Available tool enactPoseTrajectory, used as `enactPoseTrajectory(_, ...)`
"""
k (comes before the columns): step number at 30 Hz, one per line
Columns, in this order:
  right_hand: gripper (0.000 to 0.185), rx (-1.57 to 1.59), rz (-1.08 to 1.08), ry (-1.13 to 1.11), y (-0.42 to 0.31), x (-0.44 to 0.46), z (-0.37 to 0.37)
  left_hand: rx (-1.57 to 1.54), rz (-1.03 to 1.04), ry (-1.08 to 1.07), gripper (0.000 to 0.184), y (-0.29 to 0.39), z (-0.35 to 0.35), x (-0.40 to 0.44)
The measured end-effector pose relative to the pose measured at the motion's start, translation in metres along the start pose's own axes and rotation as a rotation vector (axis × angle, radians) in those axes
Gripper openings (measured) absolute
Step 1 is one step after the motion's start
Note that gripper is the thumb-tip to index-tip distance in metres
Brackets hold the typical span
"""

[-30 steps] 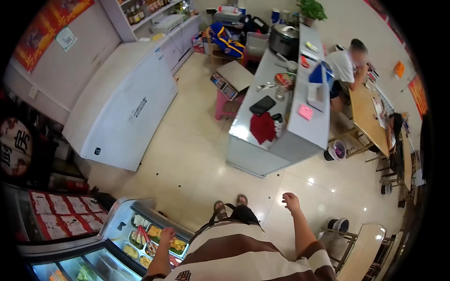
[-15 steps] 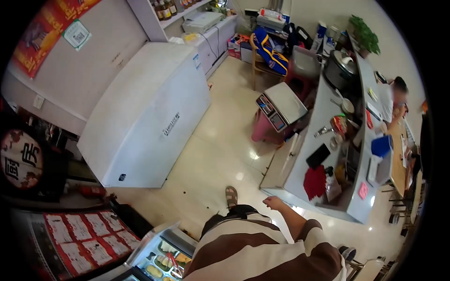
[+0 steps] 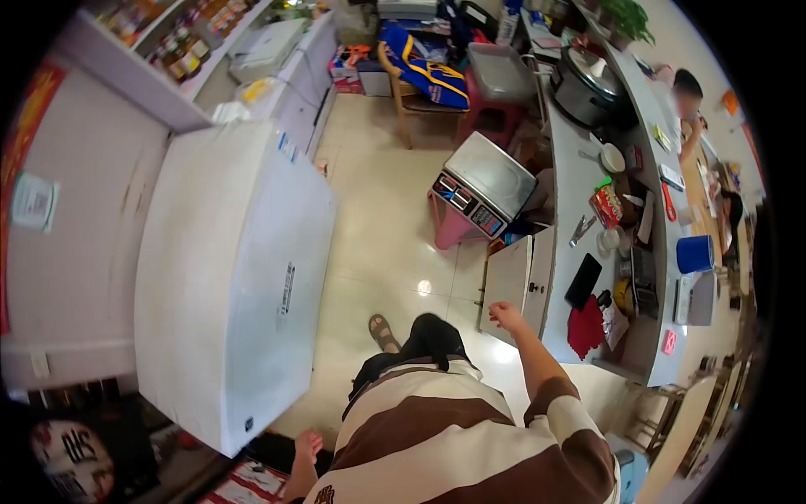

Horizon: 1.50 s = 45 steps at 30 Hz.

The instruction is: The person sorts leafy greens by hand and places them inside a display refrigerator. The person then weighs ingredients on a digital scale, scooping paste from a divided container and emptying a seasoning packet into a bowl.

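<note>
My right hand (image 3: 505,317) hangs in the air in front of the grey counter's cabinet door, its fingers loosely bent and slightly apart, with nothing seen in it. The nearest things on the counter are a dark red cloth (image 3: 585,328) and a black phone (image 3: 583,281). At the lower left, my left hand (image 3: 310,445) hangs beside my body near the white chest freezer (image 3: 277,311). Its fingers are loosely bent, and no object shows in it. Neither hand touches anything visible.
A scale (image 3: 491,178) sits on a pink stool (image 3: 445,227) ahead. The counter (image 3: 537,328) runs along the right, bearing a cooker (image 3: 588,88) and a ladle (image 3: 610,157). A chair (image 3: 407,105) stands at the back. Beyond the counter sits a person (image 3: 688,101).
The view has turned left and moved forward, past the display of food trays. My left hand has come into view; my right hand is now beside the cabinet door.
</note>
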State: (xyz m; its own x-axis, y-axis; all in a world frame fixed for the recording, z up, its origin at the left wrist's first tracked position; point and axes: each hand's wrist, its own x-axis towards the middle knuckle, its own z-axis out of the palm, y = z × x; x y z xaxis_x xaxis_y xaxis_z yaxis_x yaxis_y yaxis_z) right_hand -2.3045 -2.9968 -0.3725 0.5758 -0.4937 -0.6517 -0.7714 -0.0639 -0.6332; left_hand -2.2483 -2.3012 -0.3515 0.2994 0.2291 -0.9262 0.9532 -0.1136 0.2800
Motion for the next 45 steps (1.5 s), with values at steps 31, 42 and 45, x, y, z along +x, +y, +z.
enactPoseTrajectory(31,0.038,-0.135,0.078,-0.231,-0.172,0.096,-0.017,1.004,1.144,0.902,0.075,0.452,0.142,-0.012)
enactPoseTrajectory(42,0.047,-0.408,0.022,-0.144,-0.253,0.115,0.009,0.949,1.095,0.97,0.068,0.483,0.158,0.025)
enactPoseTrajectory(45,0.041,-0.338,-0.194,-0.027,-0.225,0.157,0.015,0.958,1.027,0.95,0.069,0.477,0.159,0.006)
